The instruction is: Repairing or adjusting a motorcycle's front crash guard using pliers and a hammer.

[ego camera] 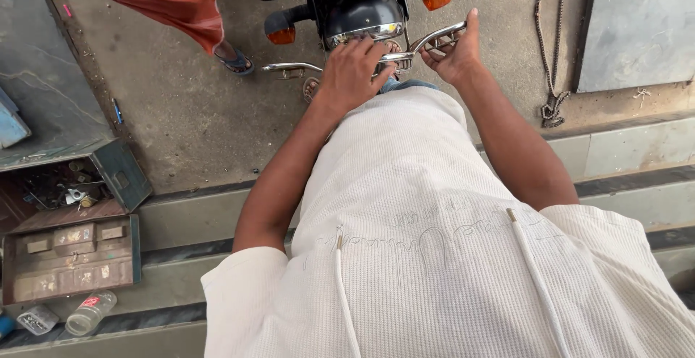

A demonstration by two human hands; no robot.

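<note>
- A person in a cream knitted top fills the near half of the view, both arms stretched to the far side toward the rear of a black motorcycle [362, 10] standing on a concrete floor [181, 112].
- A second person stands at the far left; only an orange trouser leg [177, 0] and a blue sandal [237, 61] show, well apart from the work.
- An open metal toolbox [72, 242] sits at the near left on the step, its trays spread out, seemingly so that small parts stay within reach.
- The chrome grab rail [434, 37] curves round the motorcycle's tail, below the tail lamp and between two orange indicators [438, 0].
- The left hand [352, 76] lies palm down over the middle of the rail, fingers curled over it; whether they close fully around the bar cannot be told, though the hand appears to steady it.
- The right hand [455, 54] wraps the rail's right branch, thumb raised along the bar, a closed hold that looks meant to brace or pull.
- A rope [550, 54] hangs at the far right beside a grey panel.
- A clear plastic bottle [90, 313] lies near the toolbox.
</note>
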